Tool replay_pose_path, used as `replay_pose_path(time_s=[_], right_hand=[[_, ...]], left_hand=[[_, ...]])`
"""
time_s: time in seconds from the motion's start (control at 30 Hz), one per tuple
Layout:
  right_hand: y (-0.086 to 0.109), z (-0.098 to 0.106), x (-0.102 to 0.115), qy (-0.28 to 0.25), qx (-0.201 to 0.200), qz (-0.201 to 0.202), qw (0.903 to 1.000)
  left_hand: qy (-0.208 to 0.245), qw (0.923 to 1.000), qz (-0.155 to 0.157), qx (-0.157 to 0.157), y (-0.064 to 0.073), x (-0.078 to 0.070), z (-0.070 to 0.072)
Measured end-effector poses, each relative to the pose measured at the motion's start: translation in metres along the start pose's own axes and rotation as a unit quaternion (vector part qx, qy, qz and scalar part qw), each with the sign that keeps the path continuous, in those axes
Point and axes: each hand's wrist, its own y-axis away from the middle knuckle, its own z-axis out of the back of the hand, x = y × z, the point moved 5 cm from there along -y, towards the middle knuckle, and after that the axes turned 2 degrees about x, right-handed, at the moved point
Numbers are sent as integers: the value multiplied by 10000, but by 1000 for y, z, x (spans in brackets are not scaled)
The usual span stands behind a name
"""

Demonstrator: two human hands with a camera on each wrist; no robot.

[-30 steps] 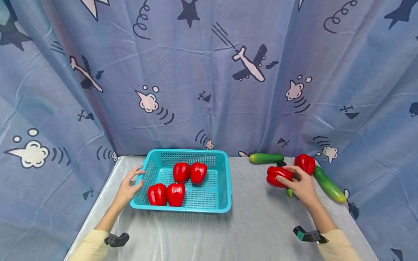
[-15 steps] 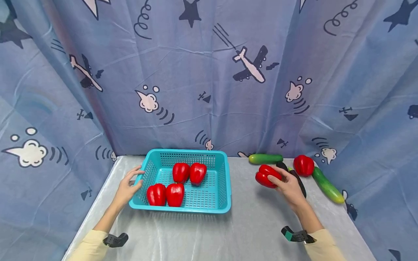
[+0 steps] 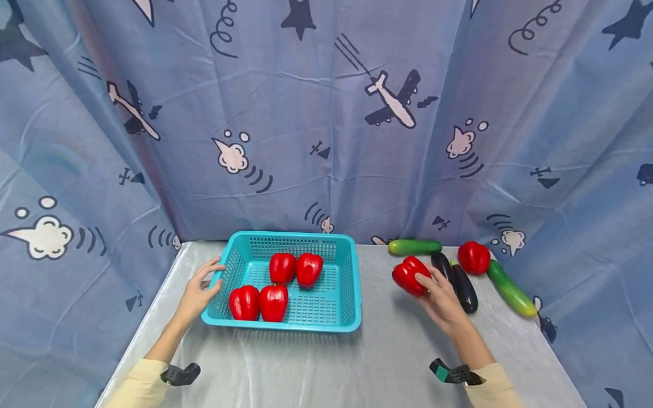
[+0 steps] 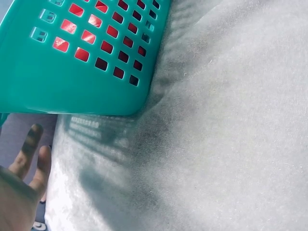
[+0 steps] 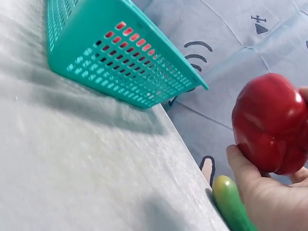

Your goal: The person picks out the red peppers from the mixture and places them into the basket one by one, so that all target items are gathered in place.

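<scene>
A red bell pepper [image 3: 408, 276] is pinched between the thumb and fingers of my right hand [image 3: 442, 300], held above the table right of the basket. In the right wrist view the same bell pepper [image 5: 267, 125] sits against the thumb, with part of it cut off by the frame edge. My left hand [image 3: 195, 296] is at the left side of the turquoise basket [image 3: 316, 328], fingers spread and loosely bent by the rim; whether they touch it I cannot tell. Inside the basket lie several red bell peppers [image 3: 274, 303].
To the right lie two dark eggplants [image 3: 465, 290], another red bell pepper [image 3: 474, 258] and a green cucumber [image 3: 512, 289]. A second cucumber [image 3: 415, 247] lies by the back edge of the table [image 3: 326, 368]. Behind hangs a patterned blue curtain [image 3: 285, 192].
My right hand has carried the bell pepper leftward, away from the other vegetables, uncovering the eggplants. The left hand and the basket stay in place.
</scene>
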Motion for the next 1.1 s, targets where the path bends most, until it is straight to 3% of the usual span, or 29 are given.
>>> replay_pose_path(time_s=[0.17, 0.53, 0.77, 1.1], right_hand=[[-1, -9, -4, -3, 351, 120, 9993], [-6, -31, -3, 560, 463, 272, 9970], [-11, -51, 1, 694, 707, 411, 9942], [-25, -76, 3, 1010, 401, 495, 9928]], left_hand=[[54, 10000, -20, -5, 0, 0, 0], [-103, 9995, -282, -6, -1, 11, -3], [2, 9999, -124, 4, -1, 2, -2], [16, 10000, 54, 27, -1, 0, -1]])
